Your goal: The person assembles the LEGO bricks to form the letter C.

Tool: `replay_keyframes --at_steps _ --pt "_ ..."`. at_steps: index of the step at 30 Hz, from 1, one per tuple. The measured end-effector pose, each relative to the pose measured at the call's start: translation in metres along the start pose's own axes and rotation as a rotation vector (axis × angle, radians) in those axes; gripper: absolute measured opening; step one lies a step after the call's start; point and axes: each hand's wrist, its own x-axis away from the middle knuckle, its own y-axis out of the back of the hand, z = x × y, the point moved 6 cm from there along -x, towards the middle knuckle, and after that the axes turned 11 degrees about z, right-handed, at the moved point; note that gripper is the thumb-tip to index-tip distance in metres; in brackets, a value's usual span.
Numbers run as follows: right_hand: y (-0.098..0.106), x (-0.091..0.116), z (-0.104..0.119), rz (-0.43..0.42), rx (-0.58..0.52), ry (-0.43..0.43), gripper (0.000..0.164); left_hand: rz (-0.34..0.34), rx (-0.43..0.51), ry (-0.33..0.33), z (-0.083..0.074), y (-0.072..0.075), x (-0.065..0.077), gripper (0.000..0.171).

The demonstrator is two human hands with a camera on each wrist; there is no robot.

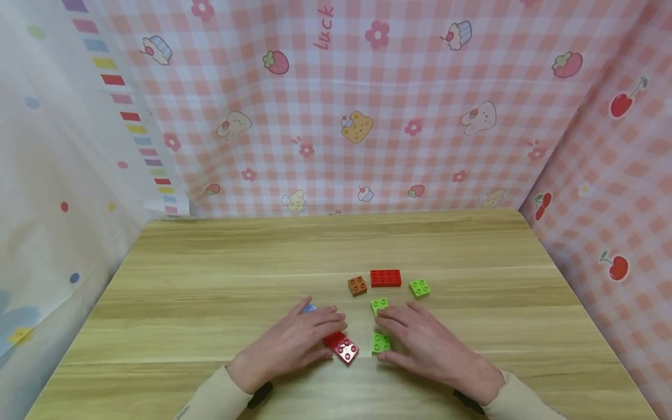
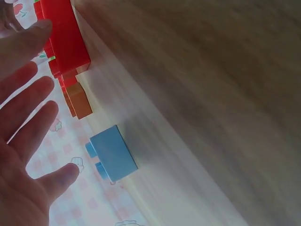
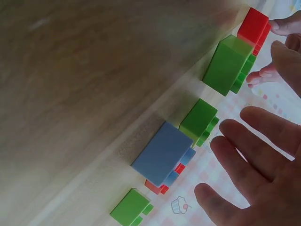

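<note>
My left hand (image 1: 291,344) hovers with fingers spread over a long red toy brick (image 1: 346,350), partly covering it. A blue brick (image 2: 115,153) shows in the left wrist view beside those fingers; only a sliver of it peeks out in the head view. My right hand (image 1: 433,353) is held over two light-green bricks, a nearer one (image 1: 380,344) and a farther one (image 1: 379,305), both partly covered. Another blue brick (image 3: 162,153) shows in the right wrist view, hidden under that hand in the head view. Neither hand grips anything; light contact is hard to judge.
Behind the hands lie a brown brick (image 1: 357,286), a second red brick (image 1: 385,278) and another light-green brick (image 1: 419,288). All rest on a wood-grain table (image 1: 210,262). A pink checked cloth (image 1: 325,99) hangs at the table's back edge, with cloths on both sides.
</note>
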Motion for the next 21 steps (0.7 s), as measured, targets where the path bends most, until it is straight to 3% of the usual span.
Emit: replay_keyframes --at_steps 7,12,21 --pt "-0.004 -0.001 0.004 0.028 0.027 0.021 0.052 0.048 0.04 -0.008 -0.001 -0.003 -0.005 0.046" --pt "-0.006 -0.003 0.007 0.049 0.07 0.03 0.045 0.038 0.04 -0.04 -0.001 -0.005 -0.008 0.036" --pt "0.0 -0.004 0.007 -0.022 0.066 0.055 0.037 0.036 0.047 -0.019 -0.007 -0.003 -0.014 0.028"
